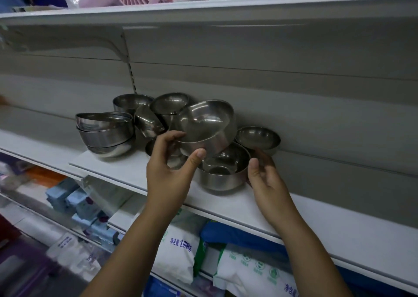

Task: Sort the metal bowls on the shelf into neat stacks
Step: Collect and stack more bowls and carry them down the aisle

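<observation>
A white bag (178, 251) below reads "3.018kg"; the rest is blurred. The left hand (169, 167) pinches a tilted bowl (203, 124) above the heap (106, 133) on the shelf (126, 170); the right hand (264, 176) curls beside a lower bowl (224, 174), its grip unclear.

Dim, soft light; blurred, warped edges.

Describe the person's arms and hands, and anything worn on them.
The left arm and right arm are bare, with no sleeves in view. The left hand and right hand wear no gloves, and no ring, watch or bracelet shows. The thumbnails look short and unpainted.
</observation>
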